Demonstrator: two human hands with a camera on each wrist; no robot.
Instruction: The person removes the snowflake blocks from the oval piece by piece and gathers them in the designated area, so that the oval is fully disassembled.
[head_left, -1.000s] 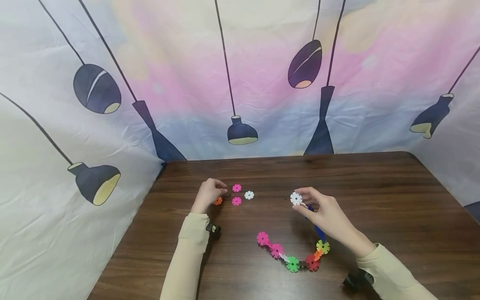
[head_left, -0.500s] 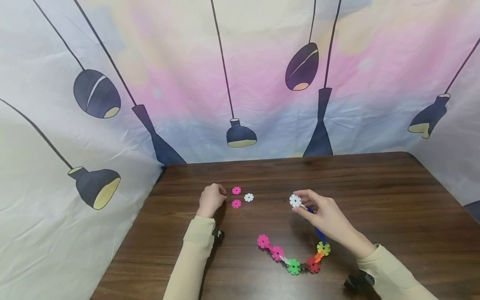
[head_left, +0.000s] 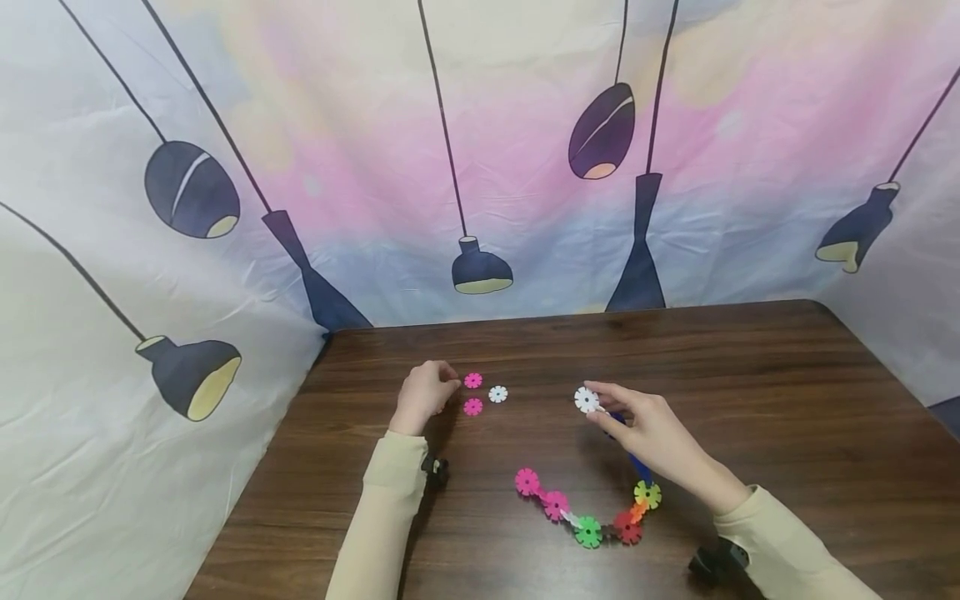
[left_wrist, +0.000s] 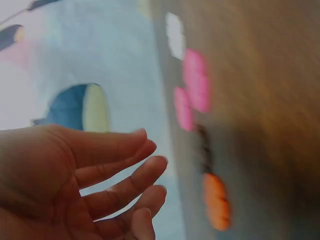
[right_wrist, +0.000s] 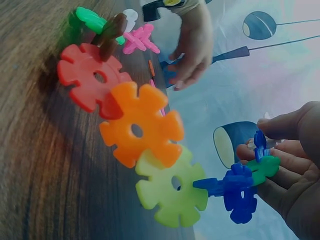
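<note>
My right hand (head_left: 648,425) pinches the white end of a chain of slotted snowflake discs between thumb and fingers, with a white snowflake disc (head_left: 587,400) at its tip. Blue discs (right_wrist: 240,192) and a small green one hang by the palm in the right wrist view, followed by a yellow-green disc (right_wrist: 172,187), an orange one (right_wrist: 137,130) and a red one (right_wrist: 92,77). The chain's pink end (head_left: 527,482) lies on the table. My left hand (head_left: 423,396) hovers beside loose discs, fingers loosely bent and holding nothing. Near it are an orange disc (left_wrist: 217,202) and a dark brown disc (left_wrist: 204,150).
Two loose pink discs, one farther back (head_left: 472,381) and one nearer (head_left: 472,407), lie right of my left hand with a loose white disc (head_left: 498,394). The brown wooden table (head_left: 787,400) meets a lamp-printed cloth (head_left: 540,200) at its back edge.
My left hand has shifted right toward the pink discs and now covers the orange disc in the head view. My right hand has edged slightly left with the white snowflake disc.
</note>
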